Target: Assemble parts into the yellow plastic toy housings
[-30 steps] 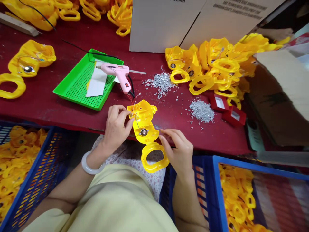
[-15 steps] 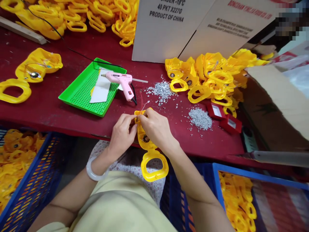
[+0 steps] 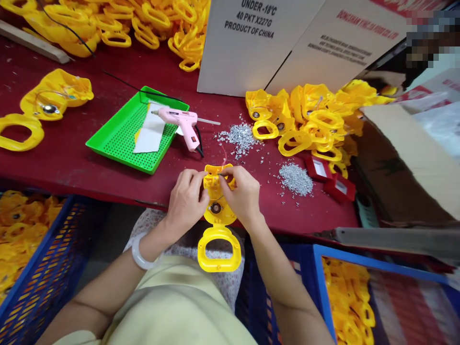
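A yellow plastic shell (image 3: 218, 219) with a loop handle lies lengthwise at the table's front edge, its hollow side up and its handle over my lap. Inside it sits a small round speaker (image 3: 215, 208), and thin red wires (image 3: 224, 155) stick out past its far end. My left hand (image 3: 189, 199) is closed at the shell's left edge, fingertips on the rim. At the far end, my right hand (image 3: 243, 194) pinches over the inside of the shell; a thin dark bit shows at the fingertips, too small to name.
Beyond lie a pink glue gun (image 3: 185, 125) on a green tray (image 3: 120, 160), two heaps of small metal parts (image 3: 240, 136) (image 3: 296, 178) and red boxes (image 3: 339, 187). More yellow shells (image 3: 312, 115) are piled by a carton (image 3: 258, 52). Blue crates (image 3: 53, 249) flank my lap.
The shell has turned straighter, its handle swinging left. My right hand has shifted right, away from the left fingers, uncovering the shell's far end and speaker.
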Tool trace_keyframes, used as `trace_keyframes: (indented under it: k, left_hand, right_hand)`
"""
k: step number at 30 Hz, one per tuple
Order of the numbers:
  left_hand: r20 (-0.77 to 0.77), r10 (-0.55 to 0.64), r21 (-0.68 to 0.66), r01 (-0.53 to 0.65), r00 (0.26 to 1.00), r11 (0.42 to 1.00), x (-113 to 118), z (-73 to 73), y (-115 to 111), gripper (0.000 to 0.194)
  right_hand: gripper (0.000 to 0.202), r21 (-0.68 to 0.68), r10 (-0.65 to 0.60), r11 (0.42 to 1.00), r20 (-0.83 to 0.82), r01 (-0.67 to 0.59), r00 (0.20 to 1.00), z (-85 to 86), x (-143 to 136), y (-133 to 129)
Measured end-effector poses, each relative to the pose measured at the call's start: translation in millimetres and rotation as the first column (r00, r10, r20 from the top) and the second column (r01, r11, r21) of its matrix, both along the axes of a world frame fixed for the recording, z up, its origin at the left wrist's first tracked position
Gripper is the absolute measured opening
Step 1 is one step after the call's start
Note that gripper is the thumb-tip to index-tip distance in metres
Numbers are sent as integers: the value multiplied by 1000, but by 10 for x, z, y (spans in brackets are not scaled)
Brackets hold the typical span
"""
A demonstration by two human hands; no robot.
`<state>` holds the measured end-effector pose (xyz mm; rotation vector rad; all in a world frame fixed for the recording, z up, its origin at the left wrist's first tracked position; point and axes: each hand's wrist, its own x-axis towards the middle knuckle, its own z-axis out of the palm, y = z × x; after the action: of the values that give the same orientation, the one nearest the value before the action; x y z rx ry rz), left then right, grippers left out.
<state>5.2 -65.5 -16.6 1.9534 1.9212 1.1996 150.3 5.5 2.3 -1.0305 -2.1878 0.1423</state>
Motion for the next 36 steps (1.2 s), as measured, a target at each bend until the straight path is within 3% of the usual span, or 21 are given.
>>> trace_keyframes:
  k: [3, 6, 12, 16, 20, 23, 27, 31, 36]
  left_hand:
    - [-96, -5, 75, 13, 995, 997, 10, 66, 43, 38]
    - [-167, -99, 100, 117, 981, 988, -13, 148, 154, 36]
    - [-434, -258, -24, 275, 863, 961, -62, 265, 442, 18]
    - [-554, -315, -31, 360, 770, 933, -74, 252, 539, 18]
    - [-599, -307, 89, 443, 739, 892, -81, 186, 570, 15]
    - [-631, -327, 108, 497, 703, 861, -94, 154, 597, 10]
    - [-697, -265, 160, 505, 666, 848, -116, 164, 616, 13]
    - [-684, -101, 344, 442, 722, 829, -128, 207, 543, 19]
    - [-665, -41, 364, 372, 746, 854, -133, 277, 361, 22]
  right_hand:
    - [5, -30, -2, 1000, -90, -1, 996, 4, 63, -40]
    - [8, 28, 62, 998, -120, -59, 991, 5, 101, -94]
    - [17, 204, 182, 968, -179, -145, 967, -101, 124, -195]
    - [18, 204, 65, 978, -123, -39, 990, -133, 143, -272]
    - [13, 211, -75, 974, -51, 84, 996, -98, 148, -347]
    - [11, 185, -108, 976, -28, 111, 994, -85, 148, -384]
    - [11, 156, -106, 982, -39, 111, 994, -124, 168, -402]
    - [8, 92, -109, 989, -88, 117, 990, -166, 184, -415]
    - [8, -144, -147, 983, -255, 113, 956, -154, 172, -427]
